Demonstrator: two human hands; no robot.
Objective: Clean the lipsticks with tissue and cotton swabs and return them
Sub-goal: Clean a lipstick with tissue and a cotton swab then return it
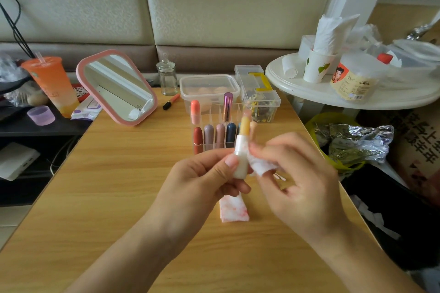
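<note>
Keeping its yellow tip clear, the white lipstick [241, 149] is gripped upright by the left hand [202, 180] so that tissue [260, 165] pinched in the right hand [297, 173] reaches its barrel.

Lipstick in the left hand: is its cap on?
No, the white lipstick held by the left hand shows its bare yellow-orange tip, uncapped.

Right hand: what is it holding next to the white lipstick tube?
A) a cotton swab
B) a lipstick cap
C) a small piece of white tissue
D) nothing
C: the right hand pinches a crumpled bit of white tissue at the side of the uncapped lipstick, while the left hand grips the lipstick's tube.
</note>
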